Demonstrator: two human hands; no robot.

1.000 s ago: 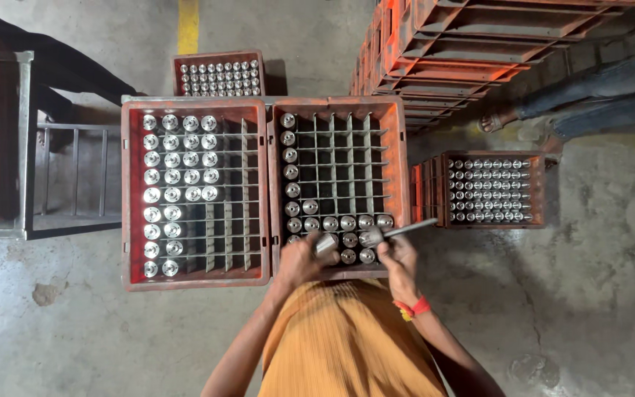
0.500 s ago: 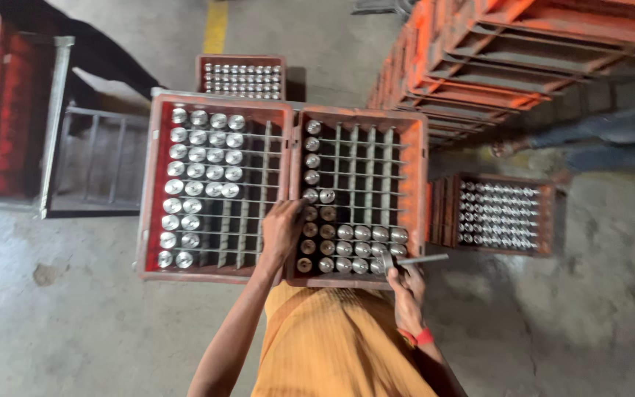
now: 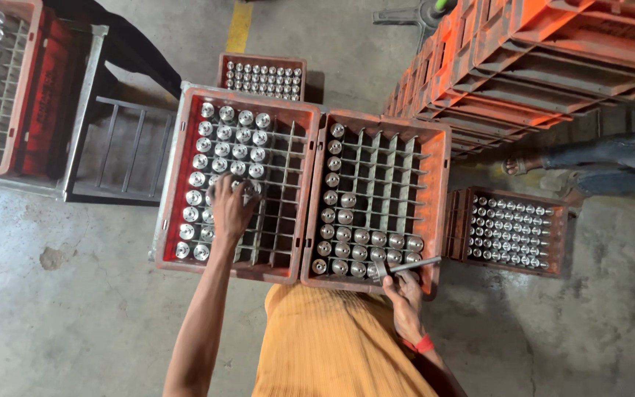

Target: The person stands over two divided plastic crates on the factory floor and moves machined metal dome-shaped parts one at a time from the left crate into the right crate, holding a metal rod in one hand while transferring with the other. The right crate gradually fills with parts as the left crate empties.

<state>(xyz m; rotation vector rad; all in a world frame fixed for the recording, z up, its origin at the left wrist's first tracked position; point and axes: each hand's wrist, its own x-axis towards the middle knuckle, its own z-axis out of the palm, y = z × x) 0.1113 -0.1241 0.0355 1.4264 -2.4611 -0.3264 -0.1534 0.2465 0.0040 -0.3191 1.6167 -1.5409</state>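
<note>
Two red divided crates stand side by side in front of me. My left hand [image 3: 231, 207] reaches into the left crate [image 3: 299, 176], fingers curled over capped bottles [image 3: 223, 136] in its middle rows; whether it grips one is not visible. My right hand [image 3: 406, 288] rests at the near edge of the right crate [image 3: 439, 191] and holds a grey metal tool [image 3: 406, 266] over the capped bottles [image 3: 365, 246] in its front rows. The right crate's far cells are mostly bare.
A smaller crate of capped bottles [image 3: 512, 229] sits low at right, another [image 3: 262, 73] behind the left crate. Stacked orange crates [image 3: 523, 59] rise at upper right, beside another person's sandalled foot [image 3: 527, 163]. A metal frame [image 3: 119, 147] and a further red crate [image 3: 34, 95] stand at left.
My left hand has moved from the right crate across to the middle of the left crate. My right hand has stayed at the right crate's near edge with the tool. The view has shifted.
</note>
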